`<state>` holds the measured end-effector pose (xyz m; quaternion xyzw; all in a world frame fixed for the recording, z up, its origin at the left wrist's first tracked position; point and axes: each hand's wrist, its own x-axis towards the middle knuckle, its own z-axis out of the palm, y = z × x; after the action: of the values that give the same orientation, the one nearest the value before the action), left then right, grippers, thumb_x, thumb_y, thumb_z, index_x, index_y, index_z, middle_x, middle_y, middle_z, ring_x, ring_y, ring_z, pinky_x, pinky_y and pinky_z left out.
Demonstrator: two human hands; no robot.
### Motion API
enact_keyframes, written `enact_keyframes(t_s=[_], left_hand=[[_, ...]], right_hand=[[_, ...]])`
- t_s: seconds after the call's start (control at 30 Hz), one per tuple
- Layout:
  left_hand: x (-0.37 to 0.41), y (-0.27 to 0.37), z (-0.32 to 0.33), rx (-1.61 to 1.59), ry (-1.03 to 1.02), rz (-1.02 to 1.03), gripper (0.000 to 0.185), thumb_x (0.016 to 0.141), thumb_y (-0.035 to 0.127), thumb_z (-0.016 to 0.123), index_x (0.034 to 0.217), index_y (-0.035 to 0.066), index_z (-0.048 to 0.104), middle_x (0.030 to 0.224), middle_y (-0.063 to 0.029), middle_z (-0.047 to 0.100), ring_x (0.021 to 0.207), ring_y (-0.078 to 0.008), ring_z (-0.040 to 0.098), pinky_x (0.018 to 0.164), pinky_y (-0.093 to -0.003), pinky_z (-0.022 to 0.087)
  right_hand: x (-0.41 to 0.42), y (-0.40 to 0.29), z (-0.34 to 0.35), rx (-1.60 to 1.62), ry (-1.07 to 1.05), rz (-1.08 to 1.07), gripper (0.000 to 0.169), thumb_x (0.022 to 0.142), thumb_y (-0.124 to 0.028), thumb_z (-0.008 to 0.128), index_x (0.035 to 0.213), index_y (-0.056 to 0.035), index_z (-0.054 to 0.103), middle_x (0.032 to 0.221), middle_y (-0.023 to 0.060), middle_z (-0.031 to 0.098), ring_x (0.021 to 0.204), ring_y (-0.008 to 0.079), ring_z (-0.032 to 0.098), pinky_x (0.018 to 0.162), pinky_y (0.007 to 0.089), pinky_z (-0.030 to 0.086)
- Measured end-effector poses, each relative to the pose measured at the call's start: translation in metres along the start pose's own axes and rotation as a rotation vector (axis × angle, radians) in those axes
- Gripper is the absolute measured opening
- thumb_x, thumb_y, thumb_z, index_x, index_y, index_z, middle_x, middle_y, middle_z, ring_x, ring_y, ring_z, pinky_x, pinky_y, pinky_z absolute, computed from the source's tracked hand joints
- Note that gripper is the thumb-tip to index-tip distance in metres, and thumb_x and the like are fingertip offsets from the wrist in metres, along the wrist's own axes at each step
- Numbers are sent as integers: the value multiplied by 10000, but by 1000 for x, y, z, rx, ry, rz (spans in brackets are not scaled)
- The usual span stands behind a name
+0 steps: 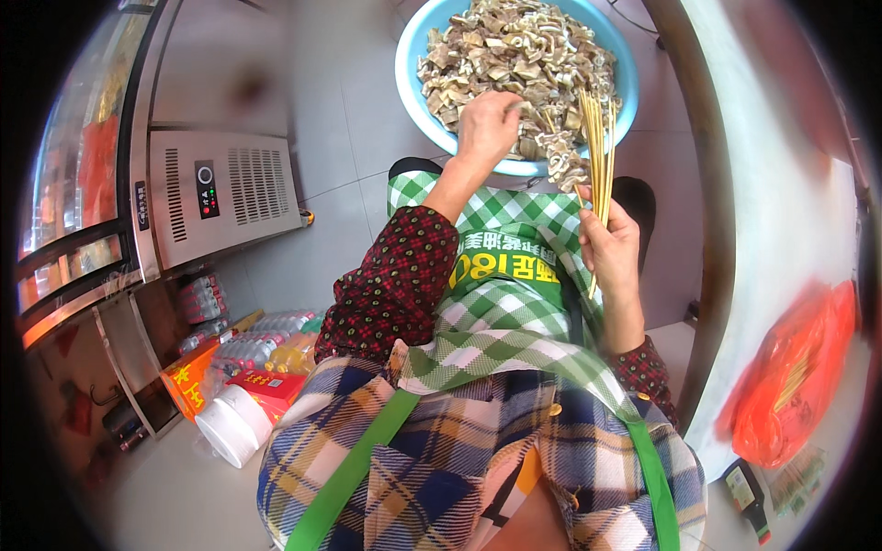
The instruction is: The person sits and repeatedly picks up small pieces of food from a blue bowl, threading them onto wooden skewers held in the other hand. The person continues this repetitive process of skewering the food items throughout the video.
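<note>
A light-blue plastic basin (pixel 412 103) at the top centre is heaped with cut brownish pieces of what looks like offal (pixel 510 52). My left hand (pixel 488 127) reaches over its near rim, fingers bent at the pile; whether they pinch a piece is unclear. Beyond my knees, my right hand (pixel 610 237) is closed around a bundle of thin bamboo skewers (pixel 598 151), which point up over the basin's rim. One skewer in that hand slants left, with several pieces threaded on it (pixel 568 165). A green-and-white checked apron (pixel 510 313) covers my lap.
A steel-framed refrigerated cabinet (pixel 224 193) stands left, with packed bottles (pixel 255 344), a red box (pixel 265 389) and a white roll (pixel 234 423) below it. A white-topped table (pixel 751 227) on the right bears a red plastic bag (pixel 792 386) holding skewers. A dark bottle (pixel 746 496) lies lower right.
</note>
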<state>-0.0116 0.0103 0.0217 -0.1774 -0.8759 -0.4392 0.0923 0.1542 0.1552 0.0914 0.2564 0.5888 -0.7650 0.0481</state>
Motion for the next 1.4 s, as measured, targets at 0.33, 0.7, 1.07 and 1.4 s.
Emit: enact_keyframes(t_s=[0.33, 0.7, 1.07, 1.4], left_hand=[[-16, 22, -13, -776, 48, -381, 210, 765, 14, 595, 964, -53, 600, 777, -76, 633, 650, -112, 617, 571, -209, 495], [-20, 26, -15, -626, 79, -427, 192, 750, 37, 615, 932, -22, 634, 712, -53, 644, 618, -74, 595, 569, -201, 478], [-10, 44, -33, -343, -196, -36, 195, 777, 17, 536, 932, 47, 650, 816, -138, 645, 758, -218, 639, 665, -268, 485], [55, 1, 15, 206, 53, -8, 174, 679, 115, 645, 827, 25, 634, 725, -107, 619, 651, -230, 605, 644, -311, 483]], right_hand=[[-5, -2, 15, -120, 10, -18, 255, 831, -27, 526, 1077, -43, 594, 533, -56, 459, 380, 13, 348, 338, 174, 254], [-11, 1, 14, -124, -26, -50, 278, 818, 25, 520, 1084, -13, 592, 682, -80, 487, 533, -10, 363, 473, 155, 297], [7, -2, 11, -69, 28, -49, 261, 827, -19, 533, 1080, -27, 594, 594, -64, 474, 473, 12, 396, 420, 168, 303], [9, -1, 4, -27, 69, -5, 253, 829, -59, 553, 1078, -68, 600, 544, -45, 472, 397, 14, 371, 350, 167, 281]])
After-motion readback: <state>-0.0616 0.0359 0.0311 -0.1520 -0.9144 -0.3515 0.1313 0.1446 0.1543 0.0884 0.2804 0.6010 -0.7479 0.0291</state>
